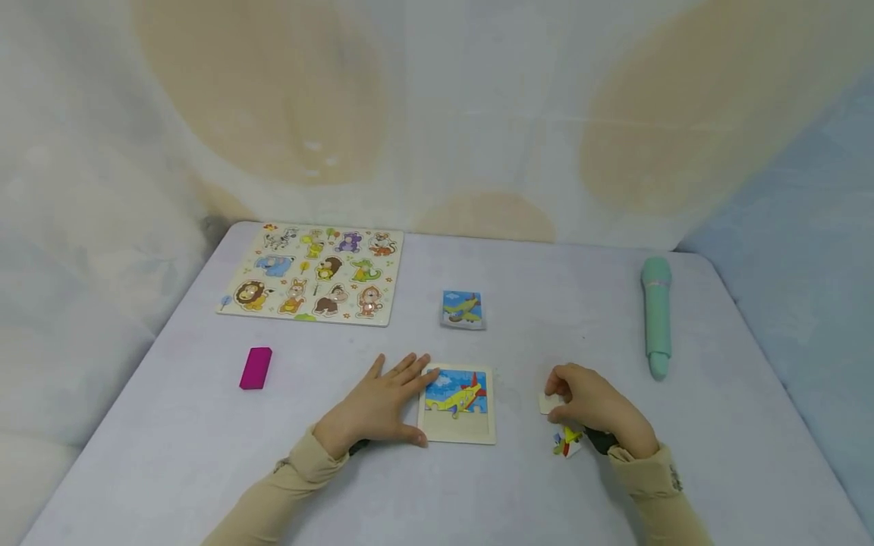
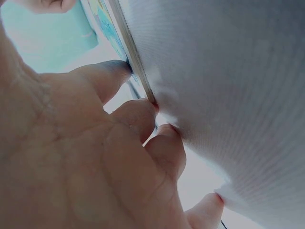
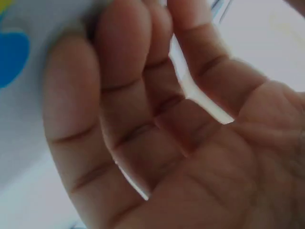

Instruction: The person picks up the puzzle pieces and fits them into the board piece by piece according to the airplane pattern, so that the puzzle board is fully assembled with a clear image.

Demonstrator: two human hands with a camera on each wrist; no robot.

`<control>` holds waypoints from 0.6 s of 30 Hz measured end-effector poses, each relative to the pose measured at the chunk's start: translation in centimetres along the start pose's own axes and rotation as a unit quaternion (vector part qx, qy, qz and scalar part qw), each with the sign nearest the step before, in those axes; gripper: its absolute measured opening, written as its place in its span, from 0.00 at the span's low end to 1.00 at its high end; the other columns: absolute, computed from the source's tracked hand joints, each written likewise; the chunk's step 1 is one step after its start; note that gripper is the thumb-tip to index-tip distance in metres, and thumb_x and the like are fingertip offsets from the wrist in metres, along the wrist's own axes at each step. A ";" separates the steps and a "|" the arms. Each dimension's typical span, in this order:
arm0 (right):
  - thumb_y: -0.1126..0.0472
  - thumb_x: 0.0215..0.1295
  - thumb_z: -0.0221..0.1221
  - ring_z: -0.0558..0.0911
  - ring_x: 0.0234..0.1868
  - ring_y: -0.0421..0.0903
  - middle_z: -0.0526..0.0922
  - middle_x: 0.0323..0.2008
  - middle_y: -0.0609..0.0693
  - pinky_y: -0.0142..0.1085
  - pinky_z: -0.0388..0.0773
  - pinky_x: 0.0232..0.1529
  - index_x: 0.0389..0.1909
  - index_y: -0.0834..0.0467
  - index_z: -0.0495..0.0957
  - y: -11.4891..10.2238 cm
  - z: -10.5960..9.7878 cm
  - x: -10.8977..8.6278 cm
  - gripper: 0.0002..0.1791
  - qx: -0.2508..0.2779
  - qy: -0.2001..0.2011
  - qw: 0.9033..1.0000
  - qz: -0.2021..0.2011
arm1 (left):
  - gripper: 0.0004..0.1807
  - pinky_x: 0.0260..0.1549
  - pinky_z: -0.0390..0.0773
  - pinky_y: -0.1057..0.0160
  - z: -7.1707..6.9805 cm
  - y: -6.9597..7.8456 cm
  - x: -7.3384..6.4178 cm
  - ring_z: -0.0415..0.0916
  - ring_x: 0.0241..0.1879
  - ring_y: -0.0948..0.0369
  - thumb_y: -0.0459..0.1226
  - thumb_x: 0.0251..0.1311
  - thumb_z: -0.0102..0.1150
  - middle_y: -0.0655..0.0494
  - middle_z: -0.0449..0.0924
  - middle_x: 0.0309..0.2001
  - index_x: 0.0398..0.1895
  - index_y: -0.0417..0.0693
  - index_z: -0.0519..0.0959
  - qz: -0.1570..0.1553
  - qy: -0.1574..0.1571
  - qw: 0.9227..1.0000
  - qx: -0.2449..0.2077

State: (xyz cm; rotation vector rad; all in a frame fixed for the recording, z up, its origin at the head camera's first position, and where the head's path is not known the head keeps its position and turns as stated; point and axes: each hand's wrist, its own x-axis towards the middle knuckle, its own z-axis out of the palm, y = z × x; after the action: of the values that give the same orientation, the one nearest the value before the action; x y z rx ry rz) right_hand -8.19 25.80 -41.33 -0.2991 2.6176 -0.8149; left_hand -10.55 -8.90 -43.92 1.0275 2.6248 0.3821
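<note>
My left hand (image 1: 377, 409) lies spread beside a small wooden jigsaw tray (image 1: 459, 430), its index finger and thumb touching the tray's left edge. Joined pieces showing a yellow airplane (image 1: 454, 396) on blue sky fill the tray's upper part; bare wood shows below. In the left wrist view, fingertips (image 2: 119, 71) press at the tray's side. To the right of the tray, my right hand (image 1: 601, 406) pinches a pale puzzle piece (image 1: 547, 403) between thumb and fingers. Several loose colored puzzle pieces (image 1: 566, 441) lie just under that hand, partly hidden by it.
A small airplane picture (image 1: 462, 309) lies behind the tray. An animal puzzle board (image 1: 310, 274) is at the back left, with a magenta block (image 1: 256, 368) in front of it. A mint-green toy microphone (image 1: 658, 315) lies at the right.
</note>
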 end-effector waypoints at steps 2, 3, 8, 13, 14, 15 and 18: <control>0.67 0.47 0.72 0.69 0.31 0.43 0.72 0.29 0.48 0.32 0.68 0.32 0.32 0.58 0.74 -0.1 0.2 0.4 0.16 0.000 0.008 1.000 -0.013 | 0.57 0.69 0.44 0.31 0.1 0.0 0.0 0.46 0.77 0.48 0.64 0.44 0.67 0.50 0.47 0.78 0.76 0.54 0.55 0.000 0.000 1.000 -0.002; 0.67 0.48 0.71 0.69 0.31 0.42 0.72 0.28 0.48 0.31 0.67 0.31 0.32 0.57 0.74 -0.1 0.3 0.6 0.15 0.000 0.013 1.000 -0.018 | 0.57 0.69 0.44 0.31 0.1 0.0 0.1 0.46 0.77 0.48 0.64 0.44 0.67 0.51 0.47 0.78 0.76 0.55 0.55 0.000 -0.001 1.000 -0.003; 0.71 0.54 0.64 0.74 0.31 0.40 0.79 0.28 0.45 0.29 0.71 0.32 0.31 0.55 0.77 -0.3 0.6 1.4 0.09 0.011 0.045 0.998 -0.030 | 0.57 0.69 0.44 0.31 0.3 -0.1 0.1 0.46 0.77 0.49 0.65 0.43 0.67 0.52 0.47 0.78 0.76 0.56 0.55 -0.003 -0.002 1.000 0.000; 0.72 0.59 0.61 0.80 0.39 0.43 0.85 0.36 0.47 0.32 0.77 0.37 0.26 0.52 0.82 -0.7 0.9 2.1 0.11 0.014 0.076 0.996 -0.053 | 0.57 0.69 0.44 0.31 0.2 0.0 0.2 0.46 0.77 0.49 0.64 0.43 0.67 0.52 0.47 0.78 0.76 0.56 0.55 -0.007 -0.005 1.000 0.000; 0.72 0.59 0.61 0.80 0.39 0.44 0.84 0.36 0.47 0.32 0.77 0.37 0.24 0.52 0.82 -0.8 1.0 2.2 0.12 0.015 0.079 0.995 -0.056 | 0.57 0.69 0.44 0.31 0.2 0.0 0.2 0.45 0.77 0.50 0.64 0.43 0.68 0.52 0.47 0.78 0.76 0.56 0.55 -0.008 -0.005 1.000 -0.001; 0.72 0.60 0.61 0.80 0.40 0.45 0.84 0.37 0.48 0.32 0.77 0.37 0.22 0.52 0.82 -0.9 1.1 2.3 0.13 0.016 0.080 0.995 -0.061 | 0.57 0.69 0.43 0.31 0.2 0.0 0.2 0.45 0.77 0.49 0.64 0.43 0.68 0.52 0.47 0.78 0.76 0.56 0.56 -0.009 -0.005 1.000 -0.002; 0.72 0.62 0.59 0.79 0.39 0.44 0.83 0.36 0.47 0.33 0.77 0.39 0.24 0.53 0.80 -1.0 1.2 2.5 0.12 0.018 0.072 0.995 -0.066 | 0.57 0.69 0.43 0.31 0.2 0.0 0.2 0.45 0.77 0.50 0.64 0.43 0.68 0.53 0.46 0.78 0.76 0.56 0.55 -0.011 -0.007 1.000 -0.003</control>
State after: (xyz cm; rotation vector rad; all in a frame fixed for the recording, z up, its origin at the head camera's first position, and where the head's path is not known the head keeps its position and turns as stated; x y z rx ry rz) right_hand -9.85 23.58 -42.39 -0.4212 2.7358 -0.9605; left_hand -10.61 -8.76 -44.10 0.9944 2.6182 0.3770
